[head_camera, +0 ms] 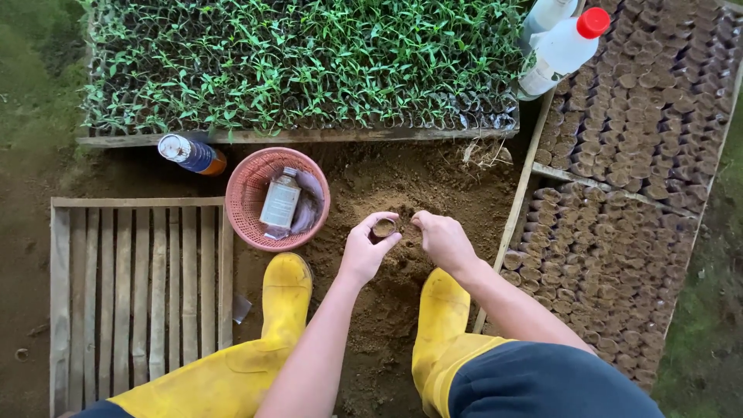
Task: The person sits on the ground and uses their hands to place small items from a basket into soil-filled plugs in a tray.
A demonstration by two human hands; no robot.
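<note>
The left hand [362,251] had its grip clamped around a small round soil-filled seedling pot [384,227], held just above the mound of loose brown soil [387,201]. The right hand [443,240] sat right beside that pot, fingertips pinched together at its rim, holding nothing I could make out. Left of the pot was a pink plastic mesh basket [249,190] with a flat bottle [279,203] inside. Yellow rubber boots [285,298] stood below the pot.
</note>
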